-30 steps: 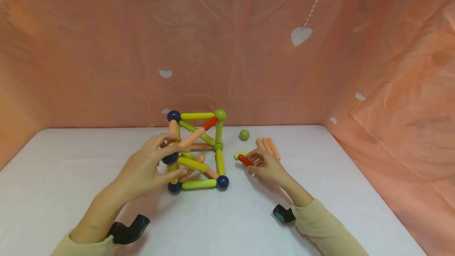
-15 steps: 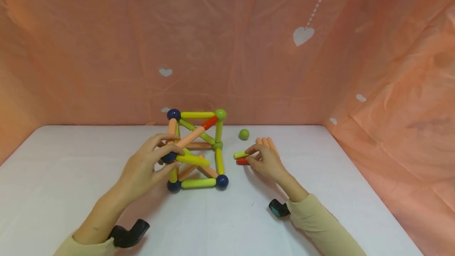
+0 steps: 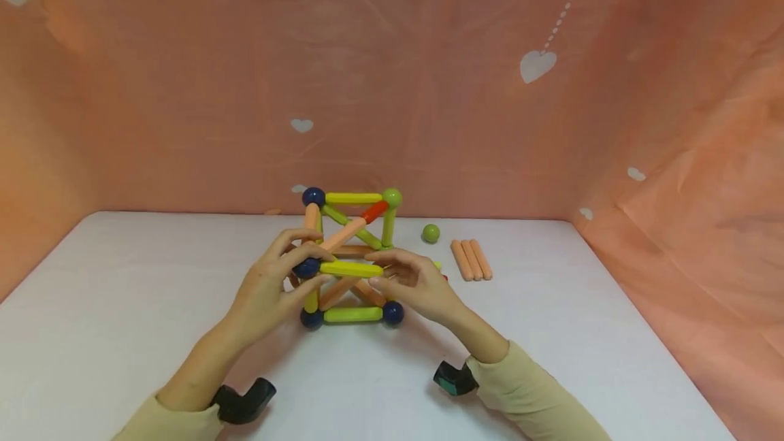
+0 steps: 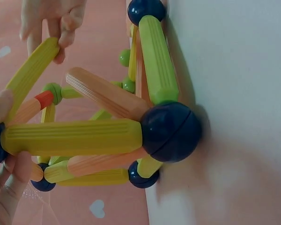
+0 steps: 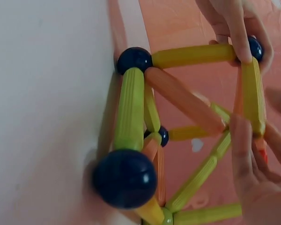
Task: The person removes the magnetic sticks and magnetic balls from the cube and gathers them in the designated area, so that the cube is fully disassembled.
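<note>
A frame of coloured rods and balls stands on the table. My left hand (image 3: 269, 291) grips the dark blue ball (image 3: 307, 267) at its upper front left corner. From this ball a yellow rod (image 3: 352, 269) reaches right, about level, with its far end joined to no ball. My right hand (image 3: 419, 284) pinches that far end between thumb and fingers, plainest in the left wrist view. Below, a yellow upright rod (image 4: 75, 137) joins the held ball to the lower blue ball (image 4: 171, 131). A peach rod (image 5: 185, 99) slants up inside the frame from another corner.
Right of the frame, three peach rods (image 3: 471, 260) lie side by side on the white table (image 3: 539, 359). A loose green ball (image 3: 431, 233) sits behind them. Bits of a red rod and a light green rod show behind my right hand. An orange cloth (image 3: 392, 87) hangs behind.
My right hand lays the red rod beside the light green one, lets go, then moves left to the yellow rod's end. That rod turns from slanting to level. My left hand keeps its grip.
</note>
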A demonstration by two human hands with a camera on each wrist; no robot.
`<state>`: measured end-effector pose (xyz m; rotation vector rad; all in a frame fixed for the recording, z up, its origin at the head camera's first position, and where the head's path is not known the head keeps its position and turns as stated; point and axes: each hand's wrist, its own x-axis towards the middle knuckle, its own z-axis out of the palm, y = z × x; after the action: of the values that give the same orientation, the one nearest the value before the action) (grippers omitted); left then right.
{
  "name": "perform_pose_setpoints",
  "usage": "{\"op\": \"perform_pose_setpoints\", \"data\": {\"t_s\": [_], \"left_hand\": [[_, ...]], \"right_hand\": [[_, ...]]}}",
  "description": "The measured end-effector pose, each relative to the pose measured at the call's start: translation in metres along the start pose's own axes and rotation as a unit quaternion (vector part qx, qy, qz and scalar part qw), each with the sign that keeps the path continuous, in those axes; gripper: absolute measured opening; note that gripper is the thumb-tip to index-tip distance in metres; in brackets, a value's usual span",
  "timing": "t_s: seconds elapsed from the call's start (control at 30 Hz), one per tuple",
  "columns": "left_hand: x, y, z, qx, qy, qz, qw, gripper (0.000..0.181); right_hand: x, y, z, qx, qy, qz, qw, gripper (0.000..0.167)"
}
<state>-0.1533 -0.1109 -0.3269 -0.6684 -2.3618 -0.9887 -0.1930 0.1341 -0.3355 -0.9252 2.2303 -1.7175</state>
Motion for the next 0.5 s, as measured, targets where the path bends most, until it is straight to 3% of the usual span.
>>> {"op": "perform_pose_setpoints", "data": {"t_s": [0.23, 0.5], "left_hand": [[-0.001, 0.005, -0.005, -0.028, -0.029, 0.006, 0.9992, 0.039], [-0.005, 0.003, -0.009, -0.054, -0.026, 0.021, 0.9980, 0.031]], "right_hand": [[0.006, -0.008, 0.002, -0.081, 0.034, -0.071, 0.9936, 0.031], [0.009, -0.018, -0.004, -0.194, 0.047, -0.161, 0.9665, 0.024]]}}
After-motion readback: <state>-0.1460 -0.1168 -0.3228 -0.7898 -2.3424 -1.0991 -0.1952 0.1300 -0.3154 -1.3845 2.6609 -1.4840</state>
